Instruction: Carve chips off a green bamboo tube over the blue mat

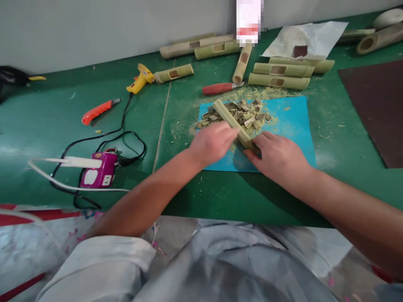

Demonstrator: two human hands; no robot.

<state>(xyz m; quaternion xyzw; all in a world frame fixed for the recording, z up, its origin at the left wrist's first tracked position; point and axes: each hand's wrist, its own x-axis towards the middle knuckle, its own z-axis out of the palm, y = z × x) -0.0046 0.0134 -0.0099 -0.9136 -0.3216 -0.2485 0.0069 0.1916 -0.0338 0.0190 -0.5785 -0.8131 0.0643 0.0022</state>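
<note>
Bamboo tube [231, 117] is slanted over the blue mat [292, 138], far end above the chip pile [241, 111], near end toward the person. No cut opening on the face I can see.

Right hand [278, 155]: thumb and fingers closed round the near end. Left hand [214, 142]: fingers curled in, fingertips at the tube's middle; can't tell if it grips the tube or something hidden.

My read: hand-working or positioning step on this tube. Next move calls for a firm right-hand hold so the tube doesn't roll, and left fingers clear of any edge.

In the way: chips and dust under the far end, poor seat if it's set down there. Red-handled knife [218, 88] lies just beyond the mat, blade bare; notched bamboo tubes [278, 81] behind it to the right. Off left: yellow glue gun [140, 79], orange utility knife [99, 112], purple power adapter [105, 167]. Black cord [124, 113] loops across the green table [189, 188], well apart from the mat.
</note>
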